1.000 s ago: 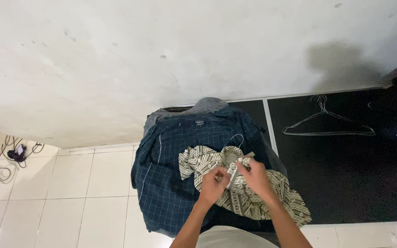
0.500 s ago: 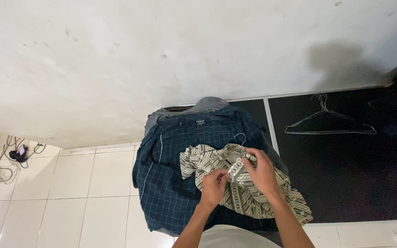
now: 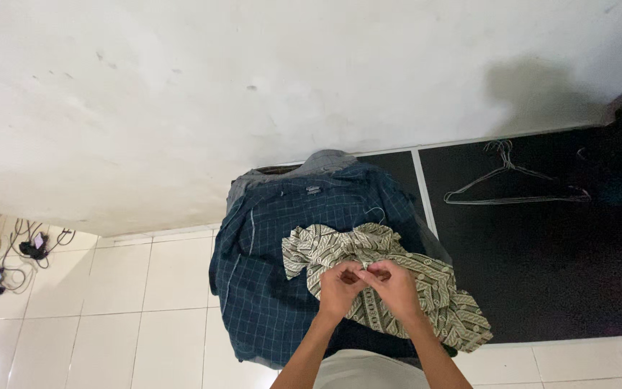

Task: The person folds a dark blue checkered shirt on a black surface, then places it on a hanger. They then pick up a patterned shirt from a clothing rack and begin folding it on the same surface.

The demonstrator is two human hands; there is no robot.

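While both hands meet over the patterned shirt (image 3: 397, 288), the left hand (image 3: 340, 287) and the right hand (image 3: 396, 287) are pressed close, fingertips touching. Each one pinches a bit of the cloth near the front of the shirt. What is between the fingers is too small to tell.

That shirt lies on top of a blue checked shirt (image 3: 268, 281), which sits on a pile with a grey cloth (image 3: 325, 162) at the far end. It looks soft, thin and light. It would bend and crumple easily, so I think the collar or the front edge is the best place to hold it.

A small dark tag (image 3: 313, 191) sits inside the neck of the blue shirt. It is a little rectangle. A thin wire hook (image 3: 376, 213) pokes out near the patterned shirt's collar.

Wire hangers (image 3: 512, 189) lie on the black mat (image 3: 541, 274), well apart from the hands. Some cables (image 3: 26, 248) are on the white tiles (image 3: 109, 310) at the left.
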